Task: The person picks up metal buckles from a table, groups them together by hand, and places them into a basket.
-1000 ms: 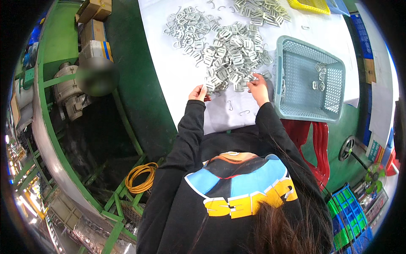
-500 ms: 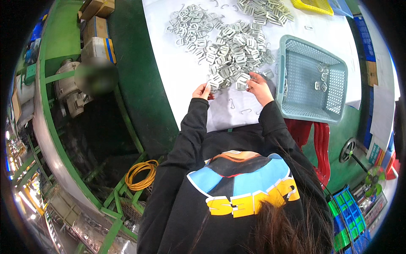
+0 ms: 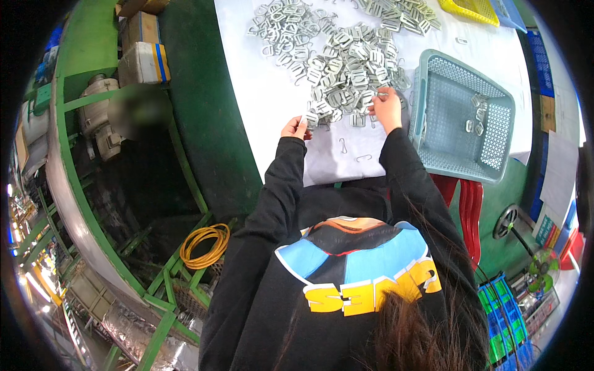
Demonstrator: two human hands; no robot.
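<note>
A heap of silver metal buckles (image 3: 352,71) lies on the white-covered table. At its near left edge my left hand (image 3: 296,129) is closed, pinching a metal buckle (image 3: 310,119) between thumb and fingers. My right hand (image 3: 388,110) is at the heap's near right edge, with thumb and fingertips drawn together among the pieces. What it grips there, if anything, is too small to make out. Two thin wire hooks (image 3: 343,145) lie on the cloth between my forearms.
A grey-blue perforated basket (image 3: 427,151) with a few buckles inside stands right of my right hand. Further piles of metal rings (image 3: 281,28) and flat buckles (image 3: 408,13) lie farther back. A yellow basket (image 3: 473,11) is at the far right; a red stool (image 3: 471,216) stands below the table edge.
My right hand has moved a little away from me along the heap's right edge, and its fingers have drawn together. My left hand keeps its pinch on the buckle. The view has shifted slightly.
</note>
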